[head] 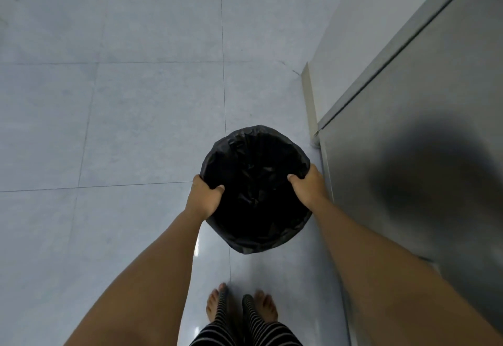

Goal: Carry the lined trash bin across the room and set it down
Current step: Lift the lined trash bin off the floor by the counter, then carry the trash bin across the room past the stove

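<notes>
A round trash bin (255, 155) lined with a black plastic bag is in front of me, seen from above, its opening dark inside. My left hand (204, 198) grips the bin's left rim, thumb inside the liner. My right hand (309, 186) grips the right rim in the same way. Whether the bin rests on the floor or hangs above it I cannot tell.
Pale grey floor tiles (122, 114) spread ahead and to the left. A tall grey metal appliance (422, 128) stands close on the right, with a wall corner and beige skirting (309, 95) beyond it. My bare feet (242, 305) are just behind the bin.
</notes>
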The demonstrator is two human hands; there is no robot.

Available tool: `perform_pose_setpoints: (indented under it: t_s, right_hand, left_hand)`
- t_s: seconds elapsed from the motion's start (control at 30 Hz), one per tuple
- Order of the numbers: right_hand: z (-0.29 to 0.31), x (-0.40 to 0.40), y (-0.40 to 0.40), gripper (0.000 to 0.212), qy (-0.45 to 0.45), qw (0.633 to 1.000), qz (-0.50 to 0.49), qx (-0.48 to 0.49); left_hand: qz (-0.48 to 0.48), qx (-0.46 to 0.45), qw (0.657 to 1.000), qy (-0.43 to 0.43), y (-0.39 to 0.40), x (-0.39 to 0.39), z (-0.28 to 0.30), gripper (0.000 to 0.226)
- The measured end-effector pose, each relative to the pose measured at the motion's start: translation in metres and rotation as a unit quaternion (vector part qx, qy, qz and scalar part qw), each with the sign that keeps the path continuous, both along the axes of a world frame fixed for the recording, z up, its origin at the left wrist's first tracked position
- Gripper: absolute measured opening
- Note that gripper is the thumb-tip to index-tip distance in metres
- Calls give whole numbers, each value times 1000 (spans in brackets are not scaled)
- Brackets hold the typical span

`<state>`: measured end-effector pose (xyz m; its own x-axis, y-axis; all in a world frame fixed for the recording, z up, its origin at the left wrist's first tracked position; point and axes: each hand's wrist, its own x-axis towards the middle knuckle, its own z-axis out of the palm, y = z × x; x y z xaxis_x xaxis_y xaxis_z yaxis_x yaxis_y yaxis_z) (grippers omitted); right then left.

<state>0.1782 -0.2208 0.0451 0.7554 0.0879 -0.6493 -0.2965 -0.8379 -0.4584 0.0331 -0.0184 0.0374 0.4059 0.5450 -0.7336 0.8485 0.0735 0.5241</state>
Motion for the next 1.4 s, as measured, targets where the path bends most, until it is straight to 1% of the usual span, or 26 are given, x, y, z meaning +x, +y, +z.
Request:
perform_pose_setpoints:
  t_s: [0.23, 0.4, 0.5, 0.7, 0.87, 1.13, 1.27, 1.4]
  right_hand:
    - [149, 6, -2, 58, -20, 999, 41, 25]
    - [237, 5, 1, 56, -39, 997, 41, 50]
    - [281, 2, 5, 56, -50, 995, 50, 67]
    - [341, -6, 11, 56, -63, 993, 65, 78]
    - [370, -10, 21, 55, -76, 991, 74, 83]
    - [388, 11, 46, 62, -72, 991, 82, 71]
    - [389, 44, 66, 60, -55, 992, 89, 72]
    - [388, 96, 91, 52, -27, 990, 102, 91]
  left_hand:
    - [18, 21, 999, -36, 9, 1, 152, 64]
    - [16, 78, 993, -89, 9, -8, 243, 61]
    - [35, 100, 986, -129, 6, -16, 287, 58]
    - [66, 107, 975, -184, 13, -27, 353, 57]
    - [75, 94, 974, -192, 24, -32, 380, 59]
    - [91, 60, 978, -178, 48, -12, 388, 63]
    - [88, 64, 980, -164, 71, 21, 386, 61]
    - [90, 57, 983, -151, 95, 69, 383, 62]
